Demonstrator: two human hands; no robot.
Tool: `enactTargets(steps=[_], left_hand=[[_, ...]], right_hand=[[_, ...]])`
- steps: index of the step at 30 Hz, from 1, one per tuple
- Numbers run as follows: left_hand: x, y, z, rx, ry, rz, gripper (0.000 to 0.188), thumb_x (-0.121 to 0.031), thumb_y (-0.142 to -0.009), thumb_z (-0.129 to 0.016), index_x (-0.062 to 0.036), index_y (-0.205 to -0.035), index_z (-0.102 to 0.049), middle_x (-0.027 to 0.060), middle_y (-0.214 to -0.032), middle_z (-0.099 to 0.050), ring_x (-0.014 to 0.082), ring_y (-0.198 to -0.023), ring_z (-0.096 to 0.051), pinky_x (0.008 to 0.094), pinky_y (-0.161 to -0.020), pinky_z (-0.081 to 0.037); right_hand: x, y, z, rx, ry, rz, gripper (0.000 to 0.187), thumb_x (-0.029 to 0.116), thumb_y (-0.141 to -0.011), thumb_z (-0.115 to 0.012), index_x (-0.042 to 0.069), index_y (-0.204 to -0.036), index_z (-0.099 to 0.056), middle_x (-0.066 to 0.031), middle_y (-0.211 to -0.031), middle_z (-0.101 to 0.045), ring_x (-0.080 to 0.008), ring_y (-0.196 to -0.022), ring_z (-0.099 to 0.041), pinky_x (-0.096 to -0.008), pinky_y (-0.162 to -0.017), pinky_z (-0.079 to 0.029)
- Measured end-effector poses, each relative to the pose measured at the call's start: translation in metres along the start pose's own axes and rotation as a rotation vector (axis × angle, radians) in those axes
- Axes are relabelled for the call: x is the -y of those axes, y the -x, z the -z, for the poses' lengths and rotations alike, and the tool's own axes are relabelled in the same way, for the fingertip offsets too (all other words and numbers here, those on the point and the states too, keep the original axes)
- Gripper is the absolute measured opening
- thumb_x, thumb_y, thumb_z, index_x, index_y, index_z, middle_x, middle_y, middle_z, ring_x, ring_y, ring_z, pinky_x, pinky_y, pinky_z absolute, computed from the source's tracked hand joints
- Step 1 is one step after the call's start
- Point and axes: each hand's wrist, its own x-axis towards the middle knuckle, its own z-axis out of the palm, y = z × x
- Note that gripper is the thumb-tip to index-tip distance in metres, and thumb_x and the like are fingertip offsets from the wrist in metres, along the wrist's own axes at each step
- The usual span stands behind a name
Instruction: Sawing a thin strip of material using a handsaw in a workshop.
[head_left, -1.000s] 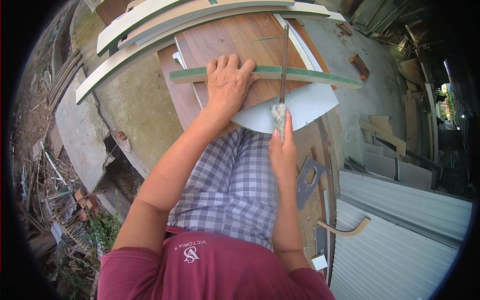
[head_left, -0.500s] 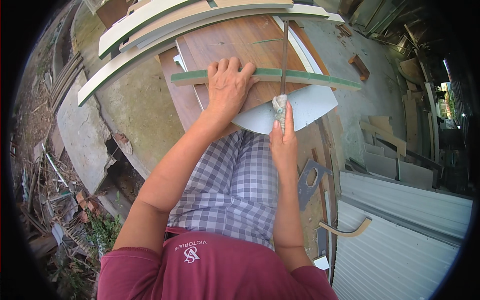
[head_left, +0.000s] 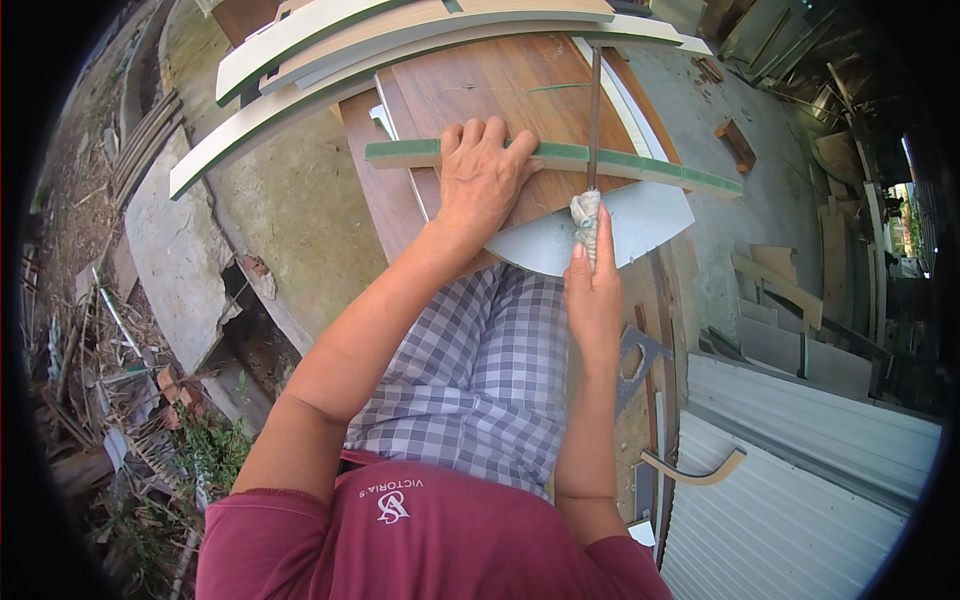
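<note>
My left hand (head_left: 484, 172) is closed over a narrow strip (head_left: 666, 172) with a green edge, fingers curled across its far side. The strip lies crosswise over a brown wood-grain board (head_left: 480, 85). In my right hand (head_left: 594, 285) is a long, thin metal tool (head_left: 594, 115) with a cloth-wrapped handle, pointing away from me. Its narrow shaft crosses the strip to the right of my left hand. My right thumb and a finger lie along the handle; the other fingers are largely hidden. A white curved-edge panel (head_left: 645, 222) sits beneath the handle.
Several long pale strips with green edges (head_left: 335, 85) lie beyond the board. A curved wooden piece (head_left: 700, 472) rests by ribbed white sheeting (head_left: 780, 510) at the right. Scrap boards (head_left: 780, 285) stand farther right. Broken concrete (head_left: 190, 250) and debris are at the left.
The whole view has shifted, so everything sits slightly farther right. Both hands keep the same holds, and the tool still crosses the strip at about the same place.
</note>
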Motion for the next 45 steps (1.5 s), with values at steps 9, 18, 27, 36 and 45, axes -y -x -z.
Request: enactTargets(steps=[9,18,27,36,45], left_hand=[[0.003,0.002,0.004,0.009,-0.016,0.008,0.022,-0.028,-0.081,-0.070,-0.0170,-0.098,-0.062,0.0044,-0.086,-0.054,0.0243,-0.086,-0.054,0.0404,-0.082,-0.037],[-0.001,0.000,0.000,-0.006,-0.010,0.015,0.021,-0.028,-0.081,-0.070,-0.0171,-0.097,-0.062,0.0041,-0.086,-0.054,0.0241,-0.086,-0.054,0.0395,-0.081,-0.037],[0.004,0.001,0.002,-0.005,-0.013,0.016,0.020,-0.028,-0.081,-0.070,-0.0174,-0.097,-0.062,0.0040,-0.087,-0.054,0.0240,-0.086,-0.054,0.0387,-0.081,-0.037],[-0.001,0.004,0.001,0.026,-0.017,0.018,0.022,-0.027,-0.081,-0.070,-0.0175,-0.099,-0.062,0.0033,-0.086,-0.054,0.0236,-0.085,-0.054,0.0386,-0.080,-0.037],[0.002,-0.001,0.004,-0.003,-0.042,0.016,0.021,-0.028,-0.084,-0.068,-0.0172,-0.101,-0.063,0.0039,-0.087,-0.056,0.0235,-0.086,-0.055,0.0393,-0.081,-0.037]], right_hand=[[-0.048,0.087,-0.012,-0.128,0.157,0.184,0.058,0.018,-0.100,-0.043,0.016,-0.155,-0.025,-0.0068,-0.088,-0.061,-0.0090,-0.065,-0.051,-0.0272,-0.060,-0.046],[0.010,0.019,0.002,0.018,-0.009,-0.123,0.055,0.021,-0.101,-0.044,0.022,-0.153,-0.026,-0.0238,-0.134,-0.055,-0.0416,-0.118,-0.057,-0.0451,-0.095,-0.047],[-0.044,0.087,-0.011,-0.042,0.016,0.074,0.058,0.015,-0.100,-0.043,0.013,-0.154,-0.026,-0.0065,-0.088,-0.056,-0.0073,-0.062,-0.047,-0.0249,-0.058,-0.043],[0.011,0.007,-0.002,0.021,-0.051,-0.093,0.055,0.018,-0.100,-0.044,0.018,-0.152,-0.028,-0.0241,-0.136,-0.053,-0.0406,-0.121,-0.055,-0.0446,-0.095,-0.047],[-0.028,0.092,-0.007,0.040,-0.009,-0.104,0.059,0.013,-0.099,-0.043,0.013,-0.154,-0.025,-0.0116,-0.117,-0.063,-0.0123,-0.073,-0.054,-0.0284,-0.070,-0.048]])
